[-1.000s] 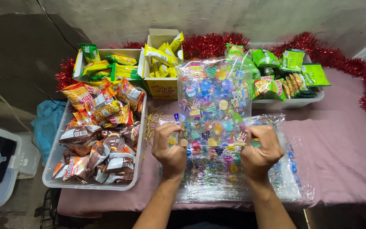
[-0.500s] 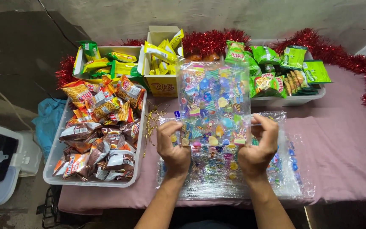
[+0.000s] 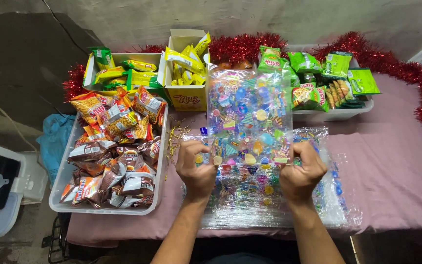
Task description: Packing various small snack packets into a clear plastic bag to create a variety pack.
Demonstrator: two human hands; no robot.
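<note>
Both hands pinch the lower corners of a clear plastic bag of small multicoloured sweets (image 3: 249,117), the left hand (image 3: 196,168) and right hand (image 3: 301,171) closed in a tight grip on its edge, so it stands upright above a stack of similar clear bags (image 3: 269,205) on the pink-clothed desk (image 3: 396,171). Its long axis runs away from the person, top edge pointing toward the yellow cardboard box of snacks (image 3: 186,95) and red tinsel (image 3: 242,46). The step in hand looks like lifting one bag off the stack; moving it would call for keeping both corners level.
</note>
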